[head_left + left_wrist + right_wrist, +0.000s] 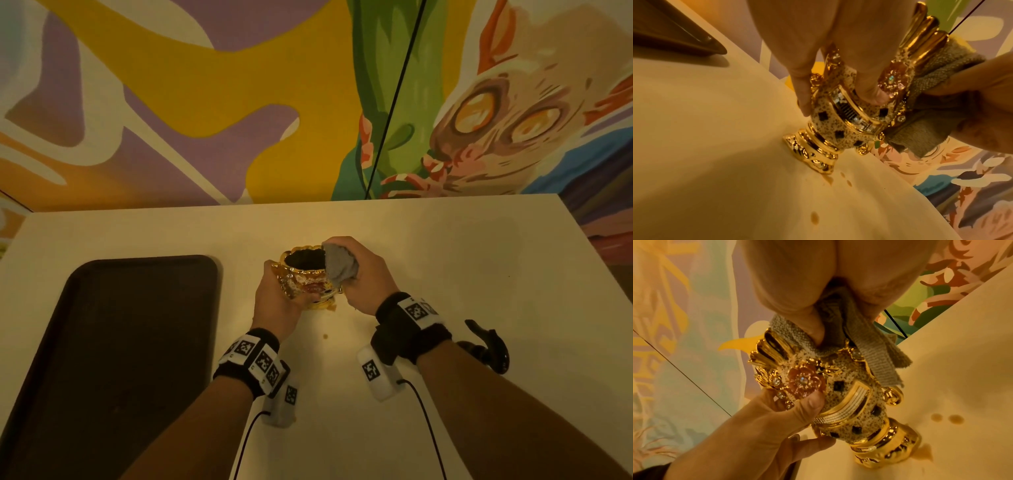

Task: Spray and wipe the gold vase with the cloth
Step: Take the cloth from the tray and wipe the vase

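The gold vase [305, 274] has a jewelled flower and a ribbed rim, and its foot [809, 155] is on the white table. My left hand [279, 296] grips its body from the left, with the thumb [809, 402] just under the flower [803, 381]. My right hand [368, 274] holds a bunched grey cloth [339, 265] and presses it against the vase's right side below the rim. The cloth [931, 123] hangs down that side [873, 353]. The far side of the vase is hidden.
A dark tray [137, 342] lies on the table [462, 257] to the left. A black curved object [489, 346] sits to the right of my right wrist. Small brownish drops [815, 217] mark the table near the vase's foot. A painted wall rises behind the table's far edge.
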